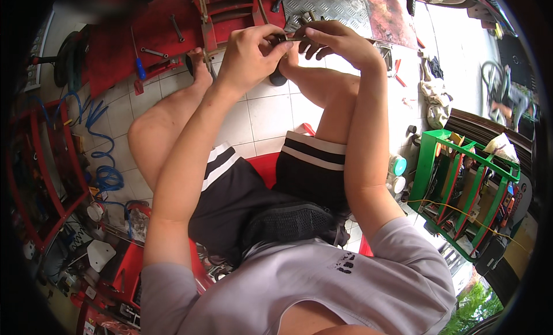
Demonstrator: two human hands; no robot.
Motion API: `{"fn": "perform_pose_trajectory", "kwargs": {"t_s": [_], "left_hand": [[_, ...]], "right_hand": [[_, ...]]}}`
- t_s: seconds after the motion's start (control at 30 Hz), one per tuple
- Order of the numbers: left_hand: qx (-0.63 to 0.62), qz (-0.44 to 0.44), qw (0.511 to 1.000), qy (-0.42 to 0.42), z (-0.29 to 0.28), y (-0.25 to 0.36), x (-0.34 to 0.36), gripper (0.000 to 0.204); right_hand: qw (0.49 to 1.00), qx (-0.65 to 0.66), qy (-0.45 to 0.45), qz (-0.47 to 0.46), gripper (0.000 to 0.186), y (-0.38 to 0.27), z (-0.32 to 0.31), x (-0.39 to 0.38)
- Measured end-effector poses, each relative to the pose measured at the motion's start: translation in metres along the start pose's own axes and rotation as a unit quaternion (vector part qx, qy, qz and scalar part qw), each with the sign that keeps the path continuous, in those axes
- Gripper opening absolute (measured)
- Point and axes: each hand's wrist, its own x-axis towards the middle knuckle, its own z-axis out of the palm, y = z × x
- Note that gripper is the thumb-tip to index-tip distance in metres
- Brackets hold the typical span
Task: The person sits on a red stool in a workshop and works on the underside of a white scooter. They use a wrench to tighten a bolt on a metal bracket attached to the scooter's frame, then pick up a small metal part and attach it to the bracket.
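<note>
Both my hands are raised close together in front of my knees, at the top middle of the view. My left hand is closed in a pinch, thumb against the curled fingers, on something small and dark that the fingers mostly hide. Between the two hands runs a thin metal piece, too small to name. It meets the fingertips of my right hand, whose thumb and index finger pinch it while the other fingers curl below. Just behind the hands stand some metal parts on a patterned steel plate.
On the red platform lie a blue-handled screwdriver and two wrenches, one a combination wrench. A blue coiled hose hangs by a red rack at left. At right stands a green tool rack, with rags beyond it.
</note>
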Motion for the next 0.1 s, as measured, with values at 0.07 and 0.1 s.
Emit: {"fn": "perform_pose_trajectory", "kwargs": {"t_s": [0.07,0.1], "left_hand": [[-0.003,-0.006,1.000,-0.003,0.000,0.000,0.000,0.024],[-0.005,-0.008,1.000,-0.005,0.000,0.001,0.000,0.024]], "right_hand": [[0.998,-0.056,0.000,0.024,0.038,-0.001,-0.001,0.005],[0.996,-0.092,-0.018,0.002,0.037,0.007,-0.006,0.012]]}}
